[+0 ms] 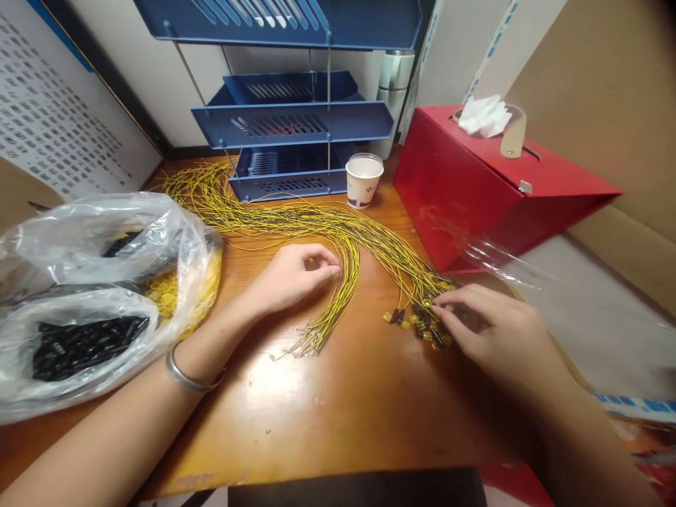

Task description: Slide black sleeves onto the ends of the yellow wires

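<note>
- Across the far half of the wooden table (317, 429), we have a long bundle of yellow-and-dark wires (296, 217), running from the far left toward the right and splitting into two branches.
- At the nearer branch, which curves toward us and ends in small pale tips (309, 345), our left hand (296, 274) is at the left edge; thumb and forefinger curl almost together, and we cannot tell whether they pinch a wire.
- At the right branch, our right hand (491, 324) brings thumb and fingertips close together against the cluster of black and yellow end pieces (422, 324); we cannot tell whether one is pinched.
- On our left wrist we wear a silver bangle (177, 372).
- To the left sit clear plastic bags (105, 218); the near one is open on black pieces (87, 345), with yellow pieces (182, 296) just beyond.
- On the far side stand a blue tray rack (296, 123) and a paper cup (362, 190).
- To the far right, a red box (465, 190) bears a white tissue (483, 116).
</note>
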A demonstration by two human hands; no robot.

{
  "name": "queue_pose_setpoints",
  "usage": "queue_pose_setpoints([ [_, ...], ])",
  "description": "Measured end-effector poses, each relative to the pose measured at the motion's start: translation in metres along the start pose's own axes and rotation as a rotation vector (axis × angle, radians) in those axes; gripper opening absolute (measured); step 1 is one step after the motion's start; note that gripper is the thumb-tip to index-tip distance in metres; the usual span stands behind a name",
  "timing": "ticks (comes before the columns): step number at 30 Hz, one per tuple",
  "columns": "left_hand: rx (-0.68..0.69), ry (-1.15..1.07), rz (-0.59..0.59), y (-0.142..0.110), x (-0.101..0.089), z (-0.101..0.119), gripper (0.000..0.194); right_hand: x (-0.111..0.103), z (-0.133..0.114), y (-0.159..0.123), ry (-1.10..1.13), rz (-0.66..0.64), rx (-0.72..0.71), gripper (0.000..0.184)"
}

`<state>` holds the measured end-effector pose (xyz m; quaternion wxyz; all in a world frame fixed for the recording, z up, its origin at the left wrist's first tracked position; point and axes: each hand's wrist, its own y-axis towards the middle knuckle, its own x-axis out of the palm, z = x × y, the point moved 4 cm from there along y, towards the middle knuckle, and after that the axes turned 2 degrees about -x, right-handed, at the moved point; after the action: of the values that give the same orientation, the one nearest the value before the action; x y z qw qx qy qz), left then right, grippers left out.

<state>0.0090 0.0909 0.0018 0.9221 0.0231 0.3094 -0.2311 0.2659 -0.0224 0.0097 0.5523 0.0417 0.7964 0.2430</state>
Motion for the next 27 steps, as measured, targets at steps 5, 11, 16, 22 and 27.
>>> queue_pose_setpoints([
  [5,0.001,0.052,0.036,-0.014,-0.001,-0.007,0.025,-0.007,-0.012,0.013,0.036,-0.03,-0.041,0.01],
  [11,0.131,0.162,0.077,-0.029,0.006,-0.003,0.03,-0.006,-0.049,0.049,0.064,-0.14,-0.234,0.009],
  [16,0.331,0.117,0.042,-0.041,0.011,0.008,0.026,0.021,-0.065,0.045,0.23,-0.074,-0.435,0.007],
  [22,0.364,0.19,-0.056,-0.043,0.016,0.015,0.026,0.031,-0.065,0.035,0.272,-0.021,-0.435,0.007],
  [27,0.177,0.52,0.081,-0.066,-0.024,0.017,0.029,0.032,-0.067,0.033,0.304,0.026,-0.384,0.006],
])
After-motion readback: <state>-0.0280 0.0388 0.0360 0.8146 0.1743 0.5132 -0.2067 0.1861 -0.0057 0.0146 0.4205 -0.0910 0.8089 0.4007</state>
